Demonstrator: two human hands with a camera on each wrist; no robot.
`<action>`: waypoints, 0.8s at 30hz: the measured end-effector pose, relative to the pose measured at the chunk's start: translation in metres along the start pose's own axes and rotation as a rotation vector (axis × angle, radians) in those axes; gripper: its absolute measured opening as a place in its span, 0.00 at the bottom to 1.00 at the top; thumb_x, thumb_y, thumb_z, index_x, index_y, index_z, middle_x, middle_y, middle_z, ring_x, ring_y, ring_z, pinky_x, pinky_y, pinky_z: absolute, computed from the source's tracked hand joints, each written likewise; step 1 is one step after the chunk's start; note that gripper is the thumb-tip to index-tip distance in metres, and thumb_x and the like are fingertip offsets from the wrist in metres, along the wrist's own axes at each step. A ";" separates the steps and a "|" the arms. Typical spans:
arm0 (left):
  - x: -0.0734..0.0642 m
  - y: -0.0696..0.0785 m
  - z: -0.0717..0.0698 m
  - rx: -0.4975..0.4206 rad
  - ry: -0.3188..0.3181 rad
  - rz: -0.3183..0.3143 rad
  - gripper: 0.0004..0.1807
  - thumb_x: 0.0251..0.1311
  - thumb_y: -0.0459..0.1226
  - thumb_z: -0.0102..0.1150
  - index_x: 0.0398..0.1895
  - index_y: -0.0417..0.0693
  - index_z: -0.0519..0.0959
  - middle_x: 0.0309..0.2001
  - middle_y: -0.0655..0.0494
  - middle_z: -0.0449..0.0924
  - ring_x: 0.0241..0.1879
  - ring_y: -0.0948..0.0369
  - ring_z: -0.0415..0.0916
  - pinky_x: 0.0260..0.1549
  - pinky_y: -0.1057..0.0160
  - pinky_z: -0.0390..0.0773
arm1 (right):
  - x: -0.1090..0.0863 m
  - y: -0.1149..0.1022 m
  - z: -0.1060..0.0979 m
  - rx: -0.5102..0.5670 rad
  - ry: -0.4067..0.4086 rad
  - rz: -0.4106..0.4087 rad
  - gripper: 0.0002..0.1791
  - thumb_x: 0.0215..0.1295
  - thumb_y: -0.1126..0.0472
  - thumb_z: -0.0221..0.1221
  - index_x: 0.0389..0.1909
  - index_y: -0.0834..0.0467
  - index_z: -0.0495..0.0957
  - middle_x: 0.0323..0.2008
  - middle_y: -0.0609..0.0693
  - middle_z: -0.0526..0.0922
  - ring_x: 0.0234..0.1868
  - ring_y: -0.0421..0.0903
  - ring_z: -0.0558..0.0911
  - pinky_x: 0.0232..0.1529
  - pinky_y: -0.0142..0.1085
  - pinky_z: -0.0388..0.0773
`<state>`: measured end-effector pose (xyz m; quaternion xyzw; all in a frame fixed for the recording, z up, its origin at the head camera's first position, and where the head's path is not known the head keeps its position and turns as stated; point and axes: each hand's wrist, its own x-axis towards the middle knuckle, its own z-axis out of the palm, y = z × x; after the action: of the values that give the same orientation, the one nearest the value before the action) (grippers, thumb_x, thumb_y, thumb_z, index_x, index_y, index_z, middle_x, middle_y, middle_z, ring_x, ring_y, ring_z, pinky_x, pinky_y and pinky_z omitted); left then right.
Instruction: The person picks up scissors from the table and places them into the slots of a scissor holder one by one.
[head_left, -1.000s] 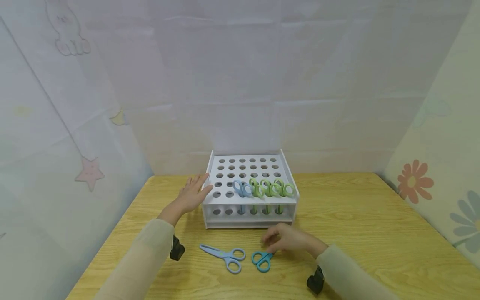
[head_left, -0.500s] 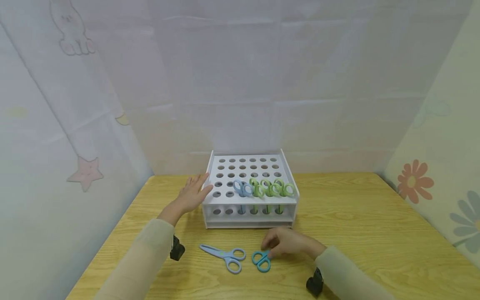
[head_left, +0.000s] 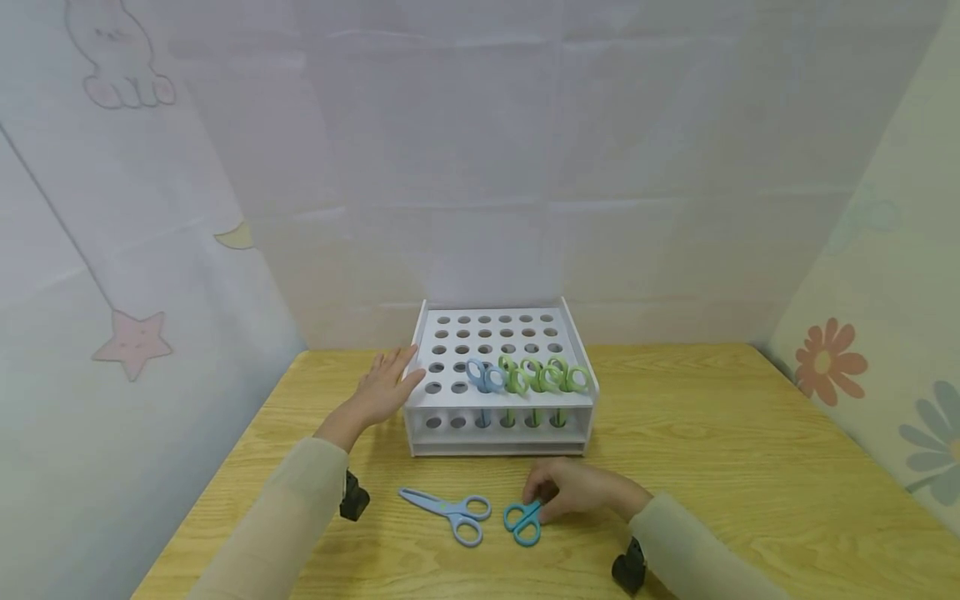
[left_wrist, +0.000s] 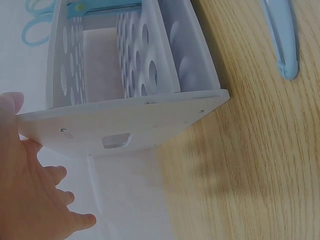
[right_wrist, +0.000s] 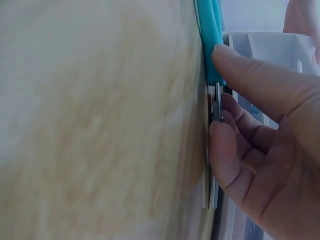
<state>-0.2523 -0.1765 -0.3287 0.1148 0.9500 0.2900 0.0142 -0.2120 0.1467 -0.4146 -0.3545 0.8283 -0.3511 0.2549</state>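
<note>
A white rack with rows of round holes stands at the middle of the table. My left hand rests against its left side wall, fingers extended. Teal-handled scissors lie in front of the rack, where my right hand pinches them. In the right wrist view, the thumb touches the teal handle and curled fingers are at the metal blades; part of the blades is hidden. Light blue scissors lie flat to the left. Upright in the rack's front row are light blue scissors and three green pairs.
The wooden table extends on both sides of the rack. A pale cloth wall stands close behind it, with patterned side walls left and right. Black wrist cameras sit on both sleeves.
My right hand has come slightly down and closed its fingers on the teal scissors, which shifted barely. The left hand and the rack have stayed in place.
</note>
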 end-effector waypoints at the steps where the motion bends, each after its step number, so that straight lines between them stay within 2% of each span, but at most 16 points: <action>1: 0.000 0.000 0.000 0.000 0.001 0.001 0.33 0.69 0.53 0.34 0.73 0.51 0.46 0.71 0.38 0.38 0.67 0.40 0.28 0.57 0.33 0.35 | 0.000 0.000 0.000 -0.005 -0.004 -0.001 0.09 0.52 0.66 0.66 0.34 0.52 0.80 0.35 0.41 0.75 0.36 0.39 0.74 0.39 0.31 0.72; 8: 0.000 -0.001 0.000 0.003 0.002 0.000 0.34 0.69 0.54 0.33 0.73 0.51 0.46 0.71 0.39 0.38 0.67 0.40 0.27 0.57 0.34 0.36 | 0.000 -0.001 0.000 -0.075 -0.020 -0.026 0.08 0.50 0.65 0.67 0.30 0.53 0.78 0.32 0.38 0.72 0.34 0.35 0.71 0.38 0.30 0.71; 12: 0.000 -0.001 0.001 0.005 0.002 0.001 0.34 0.69 0.54 0.33 0.73 0.51 0.46 0.71 0.39 0.38 0.67 0.40 0.28 0.57 0.33 0.36 | 0.000 -0.003 -0.001 -0.080 -0.021 -0.012 0.09 0.49 0.64 0.67 0.29 0.52 0.77 0.29 0.39 0.73 0.31 0.35 0.70 0.35 0.30 0.70; 17: 0.001 -0.001 0.001 0.008 0.004 0.003 0.33 0.69 0.54 0.34 0.73 0.51 0.46 0.71 0.38 0.38 0.67 0.39 0.28 0.57 0.33 0.36 | 0.000 -0.002 -0.002 -0.044 -0.005 -0.004 0.10 0.50 0.65 0.67 0.28 0.52 0.75 0.26 0.40 0.74 0.28 0.35 0.70 0.31 0.30 0.70; 24: 0.001 -0.001 0.000 -0.001 0.001 0.005 0.34 0.68 0.55 0.33 0.73 0.51 0.46 0.71 0.39 0.38 0.67 0.40 0.27 0.57 0.33 0.35 | 0.000 -0.002 -0.002 0.018 0.014 -0.018 0.10 0.48 0.68 0.67 0.27 0.55 0.75 0.26 0.44 0.76 0.28 0.36 0.71 0.31 0.31 0.71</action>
<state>-0.2533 -0.1765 -0.3294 0.1170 0.9496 0.2905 0.0131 -0.2127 0.1468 -0.4115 -0.3572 0.8237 -0.3632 0.2489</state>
